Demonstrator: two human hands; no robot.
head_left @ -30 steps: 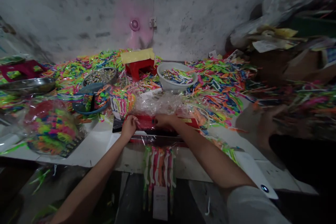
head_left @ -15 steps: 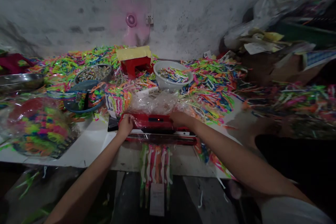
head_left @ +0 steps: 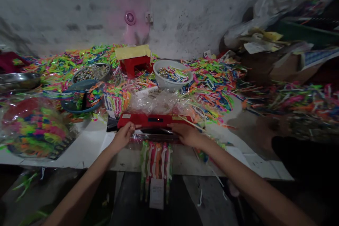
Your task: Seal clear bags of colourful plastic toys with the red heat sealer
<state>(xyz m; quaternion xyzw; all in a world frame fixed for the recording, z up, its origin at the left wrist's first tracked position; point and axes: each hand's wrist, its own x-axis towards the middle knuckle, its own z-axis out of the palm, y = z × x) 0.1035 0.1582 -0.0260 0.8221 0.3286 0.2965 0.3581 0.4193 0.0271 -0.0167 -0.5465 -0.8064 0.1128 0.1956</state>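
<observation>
A red heat sealer (head_left: 155, 120) lies at the near edge of the white table (head_left: 87, 146). A clear plastic packet of bright coloured strips (head_left: 156, 162) hangs from its jaw over the table edge, with a white label (head_left: 156, 197) at the bottom. My left hand (head_left: 123, 136) grips the packet's top at the sealer's left end. My right hand (head_left: 186, 135) pinches the packet's top at the right end. Both hands are closed on the plastic.
Heaps of neon strips (head_left: 212, 84) cover the table's back. A white bowl (head_left: 172, 74), a red stool (head_left: 135, 64), a blue basin (head_left: 81, 97), a metal bowl (head_left: 91, 72) and a bagged red dish (head_left: 31, 127) stand around. Another person's hand (head_left: 267, 127) is at the right.
My hands came off the sealer's top bar toward me and now hold the packet's top edge below it. The bar has risen, and the view has shifted slightly.
</observation>
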